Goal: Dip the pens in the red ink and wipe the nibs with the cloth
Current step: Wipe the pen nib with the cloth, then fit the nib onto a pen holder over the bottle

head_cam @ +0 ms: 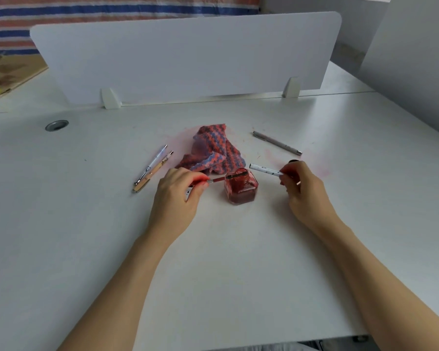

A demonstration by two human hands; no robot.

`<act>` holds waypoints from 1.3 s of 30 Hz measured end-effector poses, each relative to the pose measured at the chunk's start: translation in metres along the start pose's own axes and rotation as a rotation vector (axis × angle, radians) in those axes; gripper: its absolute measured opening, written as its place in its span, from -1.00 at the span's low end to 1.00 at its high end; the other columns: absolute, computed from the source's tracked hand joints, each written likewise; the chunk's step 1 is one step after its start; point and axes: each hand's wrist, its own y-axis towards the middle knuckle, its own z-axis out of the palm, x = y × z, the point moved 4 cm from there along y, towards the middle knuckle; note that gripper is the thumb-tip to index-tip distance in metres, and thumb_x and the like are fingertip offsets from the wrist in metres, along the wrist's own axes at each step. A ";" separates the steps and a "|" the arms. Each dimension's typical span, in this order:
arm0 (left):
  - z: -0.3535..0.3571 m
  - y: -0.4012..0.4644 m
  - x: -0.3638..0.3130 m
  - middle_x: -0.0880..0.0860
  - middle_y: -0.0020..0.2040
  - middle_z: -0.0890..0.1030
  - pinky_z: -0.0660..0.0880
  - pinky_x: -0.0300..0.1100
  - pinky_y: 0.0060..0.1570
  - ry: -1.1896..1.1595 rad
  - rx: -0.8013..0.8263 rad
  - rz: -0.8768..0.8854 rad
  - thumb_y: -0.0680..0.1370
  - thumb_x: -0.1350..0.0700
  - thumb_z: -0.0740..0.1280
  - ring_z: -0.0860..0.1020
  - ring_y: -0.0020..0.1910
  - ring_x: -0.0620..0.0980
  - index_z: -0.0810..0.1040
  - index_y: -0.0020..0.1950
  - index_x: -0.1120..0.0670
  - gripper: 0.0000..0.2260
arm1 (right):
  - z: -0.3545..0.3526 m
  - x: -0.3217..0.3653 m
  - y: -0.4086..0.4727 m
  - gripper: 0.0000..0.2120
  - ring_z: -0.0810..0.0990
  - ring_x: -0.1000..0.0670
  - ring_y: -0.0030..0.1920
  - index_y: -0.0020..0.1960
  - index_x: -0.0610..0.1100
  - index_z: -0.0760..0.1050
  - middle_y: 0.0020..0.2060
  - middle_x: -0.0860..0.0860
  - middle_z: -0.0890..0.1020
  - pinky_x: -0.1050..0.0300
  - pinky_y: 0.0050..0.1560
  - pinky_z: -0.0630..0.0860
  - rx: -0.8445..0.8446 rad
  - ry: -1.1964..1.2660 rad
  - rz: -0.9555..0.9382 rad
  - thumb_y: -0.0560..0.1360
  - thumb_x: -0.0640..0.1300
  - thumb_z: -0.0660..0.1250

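An open glass bottle of red ink (pixel 241 190) stands at the middle of the white desk (pixel 213 262). My left hand (pixel 178 196) grips a pen (pixel 217 180) whose red-stained front end points right, with its nib at the bottle's mouth. My right hand (pixel 302 191) pinches a white speckled pen cap (pixel 265 170) that points left, just above and right of the bottle. A crumpled cloth (pixel 213 150) in red and blue stripes lies right behind the bottle. Two pens (pixel 153 171) rest side by side at the left. A grey pen (pixel 276 143) lies at the back right.
A white divider panel (pixel 188 57) stands along the desk's far edge. A round cable hole (pixel 56 125) sits at the far left. Faint pink ink smears mark the desk around the cloth and by my right hand. A dark round thing peeks out behind my right hand.
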 end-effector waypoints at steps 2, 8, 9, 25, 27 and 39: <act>0.000 0.002 0.000 0.02 -0.16 0.58 0.40 -0.04 -0.09 0.008 0.003 -0.006 0.50 0.04 0.20 0.46 -0.11 -0.01 0.59 -0.08 0.14 -0.77 | -0.002 0.004 -0.001 -0.94 0.45 0.08 -0.27 -0.03 -0.19 0.39 -0.20 -0.07 0.52 0.31 -0.31 0.33 -0.007 0.044 -0.035 0.53 -0.30 0.19; -0.004 0.004 -0.003 -0.02 -0.16 0.58 0.45 0.06 -0.10 0.032 0.004 0.016 0.51 0.03 0.20 0.46 -0.11 -0.03 0.59 -0.07 0.12 -0.77 | 0.000 0.008 -0.002 -0.89 0.43 0.26 -0.24 -0.04 -0.13 0.39 -0.18 -0.10 0.51 0.46 -0.24 0.32 0.019 0.084 -0.078 0.53 -0.31 0.19; -0.005 0.004 -0.004 -0.04 -0.16 0.57 0.45 0.08 -0.10 0.030 -0.001 0.019 0.51 0.03 0.20 0.46 -0.11 -0.03 0.59 -0.08 0.12 -0.77 | -0.001 0.008 -0.002 -0.88 0.43 0.26 -0.24 -0.04 -0.12 0.39 -0.19 -0.09 0.51 0.46 -0.24 0.32 0.016 0.091 -0.078 0.53 -0.32 0.19; -0.011 0.007 -0.008 -0.01 -0.14 0.58 0.45 0.09 -0.07 0.034 -0.039 0.048 0.51 0.06 0.22 0.46 -0.09 -0.05 0.60 -0.07 0.15 -0.78 | -0.009 0.010 -0.001 -0.91 0.48 -0.09 -0.23 -0.03 -0.17 0.43 -0.21 -0.04 0.54 0.43 -0.22 0.33 -0.069 0.077 -0.157 0.51 -0.24 0.17; -0.012 0.007 -0.007 0.02 -0.14 0.59 0.44 0.08 -0.07 0.041 -0.048 0.050 0.51 0.06 0.22 0.46 -0.08 -0.06 0.60 -0.07 0.16 -0.78 | -0.010 0.010 -0.001 -0.89 0.49 -0.09 -0.23 -0.03 -0.17 0.44 -0.21 -0.05 0.55 0.42 -0.22 0.34 -0.072 0.074 -0.160 0.50 -0.22 0.16; -0.005 0.004 -0.024 -0.01 -0.15 0.58 0.39 -0.08 -0.04 0.048 0.010 0.149 0.49 0.06 0.28 0.47 -0.10 -0.03 0.61 -0.07 0.13 -0.82 | 0.006 0.033 -0.009 -0.87 0.40 0.27 -0.21 -0.02 -0.23 0.48 -0.18 0.02 0.49 0.44 -0.17 0.32 0.010 0.056 -0.310 0.49 -0.22 0.21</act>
